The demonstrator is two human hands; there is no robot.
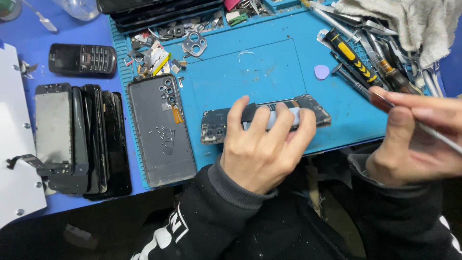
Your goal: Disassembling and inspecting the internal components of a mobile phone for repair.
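Fingers of the left hand (262, 144) are curled over an opened phone (264, 118), pinning it flat against the blue work mat (260, 67), seemingly so that its exposed board is kept steady. The phone lies at the near edge of the mat, its dark camera end left of the hand. To the right of the phone, the right hand (414, 139) is pinched shut on a thin metal tool (440, 135), held pen-like with its tip raised just beyond the phone's right end.

Left of the phone, a grey back cover (161, 130) is laid inside-up, tiny screws gathered on it, probably to keep them from being lost. Further left, a stack of dark screens (82, 137) is set on the desk (72, 29), with a black keypad phone (83, 59) behind it. Behind the phone to the right, a lilac pick (321, 72), a yellow-and-black screwdriver (351, 58) and a rag (409, 21) are kept within reach. No readable labels are made out.
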